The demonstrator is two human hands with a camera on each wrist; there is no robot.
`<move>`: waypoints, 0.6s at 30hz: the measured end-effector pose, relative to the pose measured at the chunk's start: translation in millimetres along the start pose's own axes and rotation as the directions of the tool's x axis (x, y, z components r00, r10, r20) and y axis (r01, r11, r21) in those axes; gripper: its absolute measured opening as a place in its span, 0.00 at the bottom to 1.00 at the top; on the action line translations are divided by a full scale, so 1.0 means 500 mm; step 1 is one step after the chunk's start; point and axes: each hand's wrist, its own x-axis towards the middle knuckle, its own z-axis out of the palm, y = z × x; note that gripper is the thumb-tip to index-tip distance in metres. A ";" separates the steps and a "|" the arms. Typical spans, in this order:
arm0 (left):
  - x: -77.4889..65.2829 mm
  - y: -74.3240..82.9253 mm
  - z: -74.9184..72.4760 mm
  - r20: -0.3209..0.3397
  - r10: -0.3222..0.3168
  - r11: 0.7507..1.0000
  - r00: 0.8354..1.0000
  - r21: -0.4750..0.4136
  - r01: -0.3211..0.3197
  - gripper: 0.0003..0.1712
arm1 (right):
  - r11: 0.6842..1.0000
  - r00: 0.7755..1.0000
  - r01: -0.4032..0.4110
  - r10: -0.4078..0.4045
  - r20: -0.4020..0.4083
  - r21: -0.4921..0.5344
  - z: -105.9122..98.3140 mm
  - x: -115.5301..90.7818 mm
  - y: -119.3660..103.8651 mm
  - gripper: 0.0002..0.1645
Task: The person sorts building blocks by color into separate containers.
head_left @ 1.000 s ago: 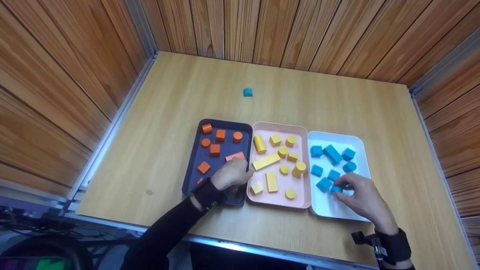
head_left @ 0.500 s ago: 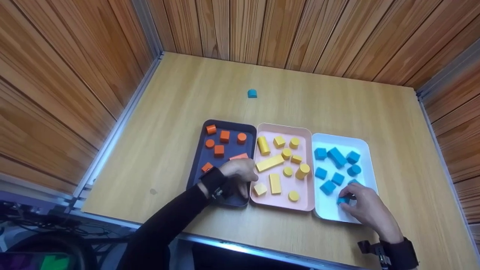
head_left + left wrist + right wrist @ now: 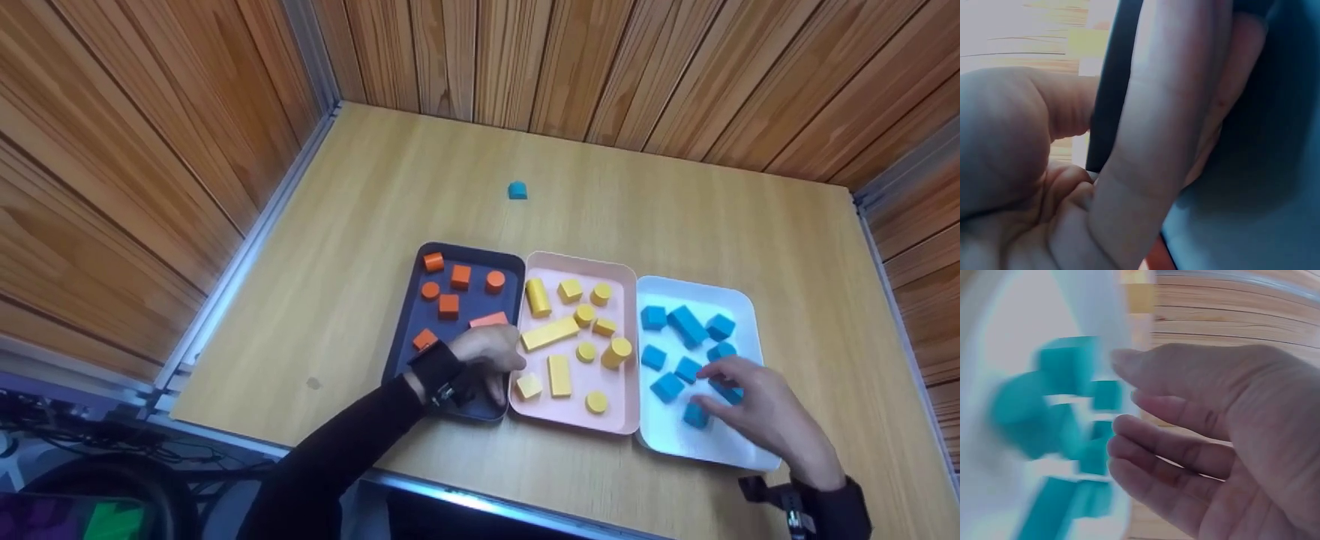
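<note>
My left hand grips the right-side wall of the dark blue tray; in the left wrist view its thumb and fingers lie on opposite sides of that wall. Beside this hand lies a pinkish-orange block, partly covered. Over the near right part of the white tray is my right hand, thumb and fingers spread apart with nothing between them. Close under its thumb rests a blue block. Another blue block is partly hidden behind the hand. The right wrist view blurs the blue blocks.
Between the two trays stands a pink tray with several yellow blocks, including a tall cylinder. Several orange blocks lie in the dark tray. A blue half-round block sits alone farther back on the wooden table.
My right hand has let go of the blue block near the front of the white tray, its fingers now spread. The left hand stays at the dark tray's edge. The head view has shifted slightly.
</note>
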 end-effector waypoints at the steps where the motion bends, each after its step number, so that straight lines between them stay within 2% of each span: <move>1: 0.000 0.000 0.000 -0.001 -0.006 1.000 1.000 -0.006 0.006 0.10 | 1.000 0.999 0.025 -0.025 -0.035 -0.009 -0.012 0.008 -0.008 0.17; 5: 0.001 -0.003 0.001 -0.019 0.015 1.000 1.000 0.024 -0.015 0.10 | 0.988 0.973 0.146 -0.151 -0.176 -0.041 -0.054 0.061 -0.043 0.15; 8: 0.003 -0.006 0.002 -0.024 0.045 0.998 0.999 0.044 -0.044 0.12 | 0.975 0.951 0.215 -0.220 -0.217 -0.050 -0.078 0.119 -0.068 0.15; 12: 0.005 -0.005 0.000 -0.016 0.046 0.999 0.999 0.026 -0.045 0.12 | 0.956 0.936 0.291 -0.294 -0.191 -0.045 -0.094 0.217 -0.100 0.16; 18: 0.005 -0.007 0.004 -0.017 0.014 1.000 1.000 -0.014 -0.014 0.11 | 0.936 0.934 0.351 -0.351 -0.062 -0.016 -0.082 0.395 -0.141 0.18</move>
